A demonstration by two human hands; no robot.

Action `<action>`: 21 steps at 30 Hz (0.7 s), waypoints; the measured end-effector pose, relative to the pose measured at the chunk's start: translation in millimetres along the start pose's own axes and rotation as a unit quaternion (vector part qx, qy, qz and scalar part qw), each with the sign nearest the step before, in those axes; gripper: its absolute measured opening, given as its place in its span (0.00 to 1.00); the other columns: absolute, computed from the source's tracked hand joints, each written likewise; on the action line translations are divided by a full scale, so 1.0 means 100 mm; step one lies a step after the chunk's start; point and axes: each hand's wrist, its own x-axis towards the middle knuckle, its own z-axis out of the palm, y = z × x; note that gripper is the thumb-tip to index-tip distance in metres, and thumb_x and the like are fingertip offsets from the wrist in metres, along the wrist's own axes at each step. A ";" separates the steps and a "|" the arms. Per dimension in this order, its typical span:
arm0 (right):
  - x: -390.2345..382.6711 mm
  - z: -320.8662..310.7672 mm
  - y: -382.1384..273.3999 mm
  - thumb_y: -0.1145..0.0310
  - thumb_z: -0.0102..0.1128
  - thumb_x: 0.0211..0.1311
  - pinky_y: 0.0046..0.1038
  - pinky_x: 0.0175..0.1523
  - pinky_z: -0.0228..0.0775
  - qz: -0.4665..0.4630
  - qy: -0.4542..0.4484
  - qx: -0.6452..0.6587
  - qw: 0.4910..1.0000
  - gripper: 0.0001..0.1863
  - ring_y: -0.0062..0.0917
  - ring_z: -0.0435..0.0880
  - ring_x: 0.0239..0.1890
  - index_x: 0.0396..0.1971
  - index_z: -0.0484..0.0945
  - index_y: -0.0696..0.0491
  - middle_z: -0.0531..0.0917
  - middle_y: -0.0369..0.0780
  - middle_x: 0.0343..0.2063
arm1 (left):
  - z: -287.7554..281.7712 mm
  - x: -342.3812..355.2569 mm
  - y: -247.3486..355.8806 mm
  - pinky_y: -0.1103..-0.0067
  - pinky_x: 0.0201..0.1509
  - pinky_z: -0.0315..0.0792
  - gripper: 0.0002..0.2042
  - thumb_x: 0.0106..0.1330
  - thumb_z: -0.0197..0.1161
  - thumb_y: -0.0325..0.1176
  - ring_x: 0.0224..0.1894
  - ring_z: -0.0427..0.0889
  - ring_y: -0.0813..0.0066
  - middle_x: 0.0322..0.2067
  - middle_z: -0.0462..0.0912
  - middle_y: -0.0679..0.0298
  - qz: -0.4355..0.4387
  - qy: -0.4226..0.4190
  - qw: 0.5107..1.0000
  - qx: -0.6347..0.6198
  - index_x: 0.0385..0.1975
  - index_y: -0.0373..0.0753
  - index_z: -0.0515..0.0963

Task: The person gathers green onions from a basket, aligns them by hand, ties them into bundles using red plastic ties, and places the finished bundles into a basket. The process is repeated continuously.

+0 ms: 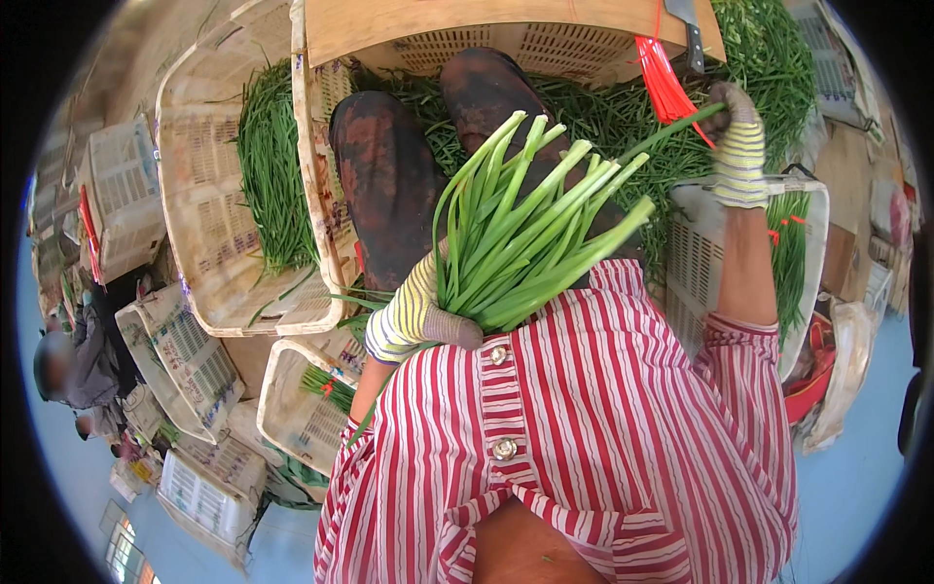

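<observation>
My left hand (pixel 420 313), in a striped knit glove, is closed round a bunch of garlic chives (pixel 520 229) at my waist. Their pale cut ends fan out up and to the right, and some leaf tips stick out behind the hand. Out to the right, my gloved right hand (pixel 739 146) pinches a single chive stalk (pixel 671 134), whose other end reaches the bunch. Red tie strips (pixel 666 83) hang from the wooden board's edge just left of that hand. Above them lies a knife with a dark handle (pixel 695 49).
A wooden board (pixel 506 19) spans the far side over a crate. Loose chives (pixel 769 58) heap beyond my knees. Crates stand on the left (pixel 199 117) and lower left (pixel 282 389); the right crate (pixel 686 263) holds red-tied bunches (pixel 788 243). Another person (pixel 88 350) is at far left.
</observation>
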 end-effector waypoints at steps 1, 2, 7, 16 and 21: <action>0.08 -0.24 0.04 0.58 0.51 0.56 0.30 0.32 0.70 -0.132 0.000 -0.300 0.945 0.14 0.34 0.79 0.25 0.31 0.76 0.55 0.80 0.46 0.23 | -0.01 0.00 -0.02 0.75 0.61 0.59 0.48 0.32 0.75 0.20 0.56 0.68 0.73 0.54 0.71 0.63 0.000 0.013 1.000 0.021 0.61 0.37 0.58; 0.13 -0.43 0.05 0.60 0.50 0.56 0.34 0.34 0.71 -0.242 0.003 -0.565 0.789 0.15 0.40 0.80 0.28 0.33 0.76 0.56 0.81 0.51 0.25 | 0.02 0.01 0.03 0.75 0.61 0.60 0.48 0.32 0.74 0.19 0.55 0.69 0.74 0.54 0.72 0.63 -0.008 0.026 0.999 0.044 0.61 0.37 0.58; -0.64 -0.27 -0.32 0.62 0.53 0.53 0.34 0.41 0.70 -0.056 -0.363 -0.560 0.743 0.14 0.40 0.81 0.33 0.30 0.79 0.58 0.80 0.51 0.27 | 0.14 0.06 0.08 0.74 0.61 0.60 0.43 0.36 0.66 0.13 0.56 0.69 0.72 0.53 0.72 0.62 0.026 0.059 0.998 -0.020 0.60 0.36 0.59; -1.21 0.94 0.12 0.29 0.61 0.34 0.32 0.65 0.54 0.141 -0.533 0.182 0.814 0.63 0.29 0.62 0.62 0.65 0.46 0.55 0.61 0.43 0.61 | 0.17 0.04 0.15 0.72 0.63 0.59 0.40 0.39 0.65 0.13 0.57 0.69 0.71 0.54 0.72 0.60 0.044 0.063 0.996 -0.042 0.59 0.36 0.61; -1.08 1.51 0.24 0.59 0.64 0.51 0.32 0.63 0.58 0.135 -0.587 0.226 0.765 0.41 0.29 0.67 0.59 0.63 0.54 0.53 0.64 0.42 0.60 | 0.05 0.10 0.12 0.77 0.61 0.60 0.34 0.49 0.69 0.25 0.55 0.69 0.75 0.52 0.72 0.64 0.018 0.054 0.996 0.073 0.58 0.37 0.61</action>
